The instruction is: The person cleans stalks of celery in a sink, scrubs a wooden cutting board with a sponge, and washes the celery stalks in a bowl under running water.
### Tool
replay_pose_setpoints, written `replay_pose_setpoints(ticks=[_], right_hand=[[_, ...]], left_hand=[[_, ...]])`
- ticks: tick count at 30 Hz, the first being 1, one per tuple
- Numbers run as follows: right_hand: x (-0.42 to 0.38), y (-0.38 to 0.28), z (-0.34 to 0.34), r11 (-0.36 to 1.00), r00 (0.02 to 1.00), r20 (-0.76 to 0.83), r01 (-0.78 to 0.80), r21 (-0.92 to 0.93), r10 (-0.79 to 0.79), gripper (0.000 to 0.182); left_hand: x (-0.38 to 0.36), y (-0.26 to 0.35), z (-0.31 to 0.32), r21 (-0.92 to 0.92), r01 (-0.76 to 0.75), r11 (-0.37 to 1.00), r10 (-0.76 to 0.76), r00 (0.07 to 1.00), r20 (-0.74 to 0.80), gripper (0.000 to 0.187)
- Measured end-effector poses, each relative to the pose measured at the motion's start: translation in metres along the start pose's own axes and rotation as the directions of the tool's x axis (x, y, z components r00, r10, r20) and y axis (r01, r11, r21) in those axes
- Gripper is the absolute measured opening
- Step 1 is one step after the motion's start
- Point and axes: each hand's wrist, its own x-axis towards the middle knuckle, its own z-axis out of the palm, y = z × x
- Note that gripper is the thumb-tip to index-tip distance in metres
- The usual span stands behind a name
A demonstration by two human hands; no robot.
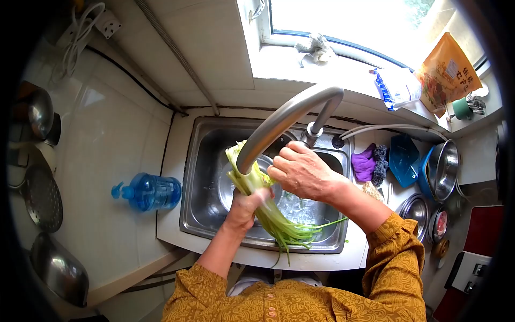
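Note:
A bunch of long green stalks (271, 217) lies slantwise over the metal sink (198, 177), its pale ends up under the faucet (284, 121) and its thin tips hanging over the front rim. My left hand (244, 209) is wrapped round the middle of the bunch. Close to the upper stalks on the right, my right hand (300, 170) has its fingers curled; what they hold, if anything, is hidden. Behind the stalks a metal bowl (226, 185) sits in the left basin. Water and green bits show in the right basin.
A blue pump bottle (153, 192) lies left of the sink. To the right are a purple cloth (365, 162), a blue basket (403, 158) and metal bowls (444, 167). An orange bag (448, 72) stands on the windowsill. Pans hang at the far left.

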Motion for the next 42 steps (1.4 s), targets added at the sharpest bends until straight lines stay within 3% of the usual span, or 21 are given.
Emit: replay_pose_setpoints(ticks=[1, 5, 7, 9, 10, 11, 13, 15, 16, 17, 19, 21, 23, 25, 32, 33, 35, 37, 39, 41, 42], right_hand=[[-0.001, -0.001, 0.004, 1.0, 0.984, 0.175, -0.031, -0.002, 0.031, 0.007], [-0.004, -0.011, 0.015, 0.981, 0.985, 0.108, -0.148, 0.122, 0.135, 0.012], [-0.003, -0.021, 0.027, 0.855, 0.946, 0.037, -0.308, 0.418, 0.322, 0.012], [-0.002, -0.02, 0.055, 0.37, 0.706, 0.008, -0.38, 0.848, 0.708, 0.008], [-0.002, -0.011, 0.048, -0.031, 0.593, 0.197, -0.277, 0.96, 0.78, 0.011], [-0.011, -0.001, 0.047, -0.25, 0.532, 0.29, -0.149, 0.957, 0.795, 0.015], [-0.02, -0.002, 0.048, -0.409, 0.528, 0.29, 0.121, 0.905, 0.798, 0.021], [-0.019, -0.034, 0.03, -0.34, 0.459, 0.344, -0.094, 0.936, 0.819, 0.029], [-0.021, -0.054, 0.025, -0.268, 0.506, 0.331, -0.194, 0.944, 0.797, 0.035], [-0.023, -0.075, 0.022, -0.238, 0.578, 0.34, -0.247, 0.939, 0.742, 0.033], [-0.033, -0.1, 0.014, 0.07, 0.845, 0.352, -0.412, 0.909, 0.402, 0.033], [-0.026, -0.132, 0.009, -0.167, 0.767, 0.633, -0.613, 0.772, 0.109, 0.039], [-0.023, -0.16, 0.033, -0.033, 0.712, 0.7, -0.699, 0.714, 0.058, 0.033], [-0.032, -0.193, 0.078, 0.202, 0.79, 0.607, -0.61, 0.766, 0.087, 0.032], [-0.01, -0.271, 0.137, 0.46, 0.891, 0.438, -0.441, 0.77, 0.12, 0.043], [-0.01, -0.264, 0.134, 0.594, 0.976, 0.112, -0.203, 0.779, 0.187, 0.045], [-0.001, -0.231, 0.103, 0.533, 0.989, -0.027, -0.056, 0.844, 0.147, 0.038], [-0.011, -0.191, 0.078, 0.598, 0.946, -0.116, -0.095, 0.796, 0.304, 0.019], [-0.015, -0.148, 0.063, 0.747, 0.856, -0.197, -0.28, 0.603, 0.479, 0.043], [-0.013, -0.118, 0.068, 0.717, 0.785, -0.087, -0.509, 0.476, 0.614, 0.092], [-0.011, -0.107, 0.076, 0.708, 0.79, -0.054, -0.513, 0.485, 0.61, 0.099]], left_hand=[[0.0, 0.001, 0.0, 0.005, 0.02, 1.0, -0.02, 1.0, -0.005, 0.034], [-0.004, -0.001, -0.005, -0.008, 0.02, 1.0, -0.02, 1.0, 0.011, 0.038], [-0.002, 0.001, 0.002, -0.038, -0.019, 0.999, 0.02, 1.0, 0.022, 0.04], [-0.003, 0.002, 0.0, -0.073, -0.066, 0.995, 0.067, 0.997, 0.023, 0.042], [-0.004, 0.0, -0.006, -0.036, -0.03, 0.999, 0.032, 0.998, 0.062, 0.044], [-0.005, -0.001, -0.01, 0.002, 0.005, 1.0, -0.005, 0.995, 0.1, 0.046], [-0.005, -0.006, -0.015, -0.083, -0.086, 0.993, 0.092, 0.993, 0.068, 0.047], [0.002, -0.008, -0.03, -0.148, -0.09, 0.985, 0.094, 0.995, 0.016, 0.041], [0.007, -0.008, -0.035, -0.108, -0.134, 0.985, 0.129, 0.99, -0.054, 0.038], [0.013, -0.009, -0.043, -0.065, -0.167, 0.984, 0.158, 0.979, -0.127, 0.036], [0.014, -0.002, -0.056, -0.153, -0.231, 0.961, 0.204, 0.964, -0.172, 0.031], [0.014, 0.008, -0.067, -0.172, -0.22, 0.96, 0.19, 0.966, -0.176, 0.027], [0.011, 0.016, -0.07, -0.228, -0.208, 0.951, 0.163, 0.966, -0.2, 0.027], [0.006, 0.022, -0.069, -0.218, -0.208, 0.954, 0.164, 0.966, -0.202, 0.027], [-0.006, 0.023, -0.063, -0.152, -0.238, 0.959, 0.196, 0.949, -0.247, 0.025], [-0.007, 0.022, -0.063, -0.146, -0.242, 0.959, 0.199, 0.945, -0.26, 0.024], [-0.005, 0.019, -0.071, -0.152, -0.276, 0.949, 0.229, 0.936, -0.269, 0.024], [-0.001, 0.018, -0.072, -0.149, -0.365, 0.919, 0.298, 0.891, -0.342, 0.023], [0.002, 0.019, -0.064, -0.157, -0.409, 0.899, 0.314, 0.851, -0.42, 0.024], [0.004, 0.02, -0.055, -0.178, -0.343, 0.922, 0.264, 0.895, -0.359, 0.023], [0.01, 0.013, -0.05, -0.168, -0.345, 0.923, 0.281, 0.905, -0.318, 0.023]])
